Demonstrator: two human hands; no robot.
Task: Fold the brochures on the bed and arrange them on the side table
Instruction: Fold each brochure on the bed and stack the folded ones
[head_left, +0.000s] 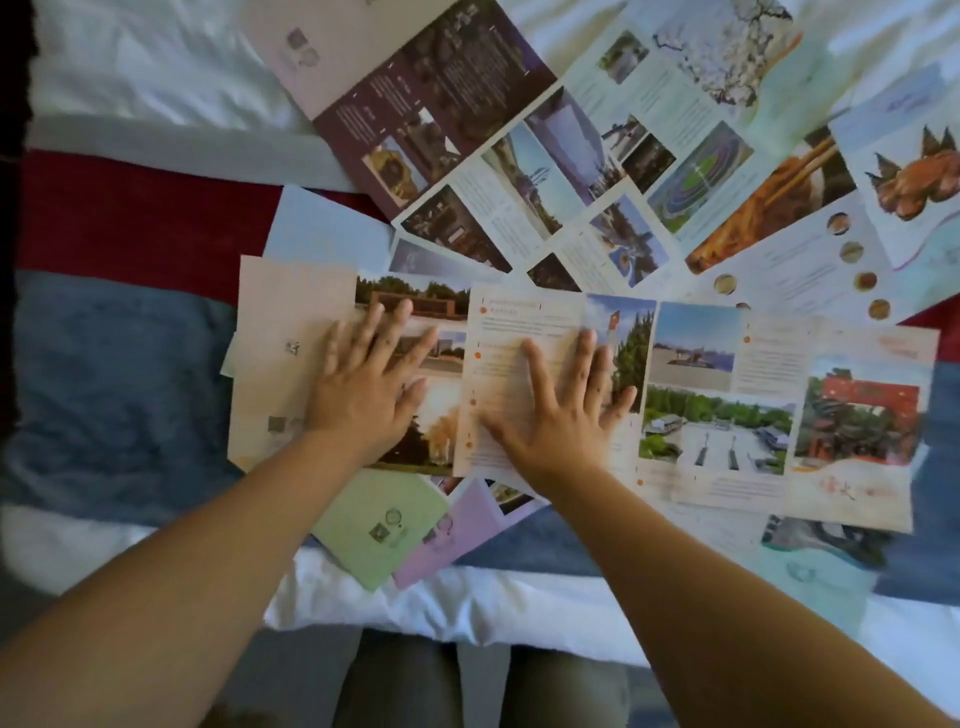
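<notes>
A long cream brochure (727, 415) with landscape photos lies unfolded across the bed, nearest me. My left hand (369, 379) rests flat on its left panels, fingers spread. My right hand (561, 410) presses flat on a text panel near the middle, which looks slightly lifted along its left edge. Several other open brochures fan out behind: a dark maroon brochure (431, 104), a white brochure with city photos (561, 197), a pale floral brochure (717, 57) and a food brochure (795, 208). Neither hand grips anything.
A green folded brochure (379, 525) and a lilac brochure (457, 535) poke out under the cream one at the bed's near edge. The bed (130, 405) has white sheets and a red-and-blue runner. My legs show below the mattress edge. No side table is in view.
</notes>
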